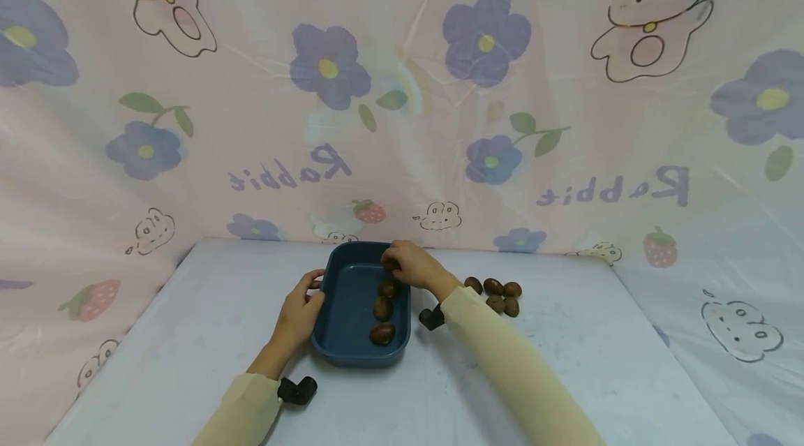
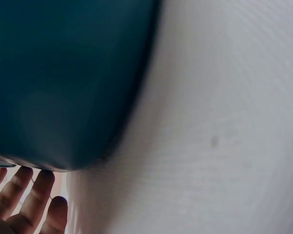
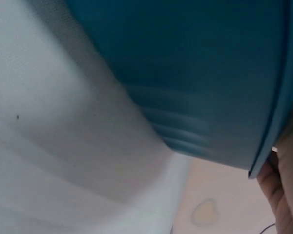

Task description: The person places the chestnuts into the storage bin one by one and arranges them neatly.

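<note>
Three nuts point(image 1: 382, 308) in blue tray point(image 1: 345, 310) — hands point(image 1: 298, 311) point(image 1: 414, 266): left touching, right pinching another.

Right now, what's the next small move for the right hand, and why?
Probably have the right hand release its brown nut inside the blue tray: it is at the tray's far right, beyond a row of three nuts, and the left hand touches the tray's left side, likely steadying it.
</note>
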`<state>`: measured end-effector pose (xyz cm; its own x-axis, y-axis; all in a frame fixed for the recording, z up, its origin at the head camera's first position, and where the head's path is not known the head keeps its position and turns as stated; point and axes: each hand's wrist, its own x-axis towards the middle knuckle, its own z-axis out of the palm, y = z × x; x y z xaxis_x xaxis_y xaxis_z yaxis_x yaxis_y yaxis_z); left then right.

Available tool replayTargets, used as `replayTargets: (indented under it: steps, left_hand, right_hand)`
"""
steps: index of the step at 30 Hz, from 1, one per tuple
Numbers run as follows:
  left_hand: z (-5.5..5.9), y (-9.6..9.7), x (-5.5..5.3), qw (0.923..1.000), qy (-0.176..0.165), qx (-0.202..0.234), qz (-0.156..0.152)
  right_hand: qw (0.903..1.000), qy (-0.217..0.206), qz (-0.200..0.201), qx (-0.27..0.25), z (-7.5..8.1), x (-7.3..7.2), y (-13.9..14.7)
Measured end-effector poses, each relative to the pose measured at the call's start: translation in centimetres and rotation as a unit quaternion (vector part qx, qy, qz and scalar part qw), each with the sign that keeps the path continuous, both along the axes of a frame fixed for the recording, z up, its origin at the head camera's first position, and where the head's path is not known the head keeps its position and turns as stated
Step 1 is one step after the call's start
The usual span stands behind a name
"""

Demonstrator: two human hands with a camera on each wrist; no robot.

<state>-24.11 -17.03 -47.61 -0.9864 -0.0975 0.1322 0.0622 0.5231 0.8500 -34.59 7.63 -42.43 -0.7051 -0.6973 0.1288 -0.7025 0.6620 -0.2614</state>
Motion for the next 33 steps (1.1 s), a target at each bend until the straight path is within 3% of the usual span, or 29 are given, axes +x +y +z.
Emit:
replayTargets:
  steps: [7,22,33]
  left_hand:
    - [0.0,-0.1,0.0,1.0000,0.000,0.001,0.001]
    - [-0.1,0.0,-0.1,1.0000,0.005,-0.007,0.000]
    - [0.0,0.0,0.0,1.0000,-0.003,-0.006,-0.001]
  right_hand:
    - [0.9998,-0.019,0.002,0.004,-0.1,-0.4,-0.4]
    - [0.9975,-0.019,-0.017,0.066,0.0,-0.9,-0.9]
    - [0.9942,0.003,-0.008,0.107,-0.1,-1.0,-1.3]
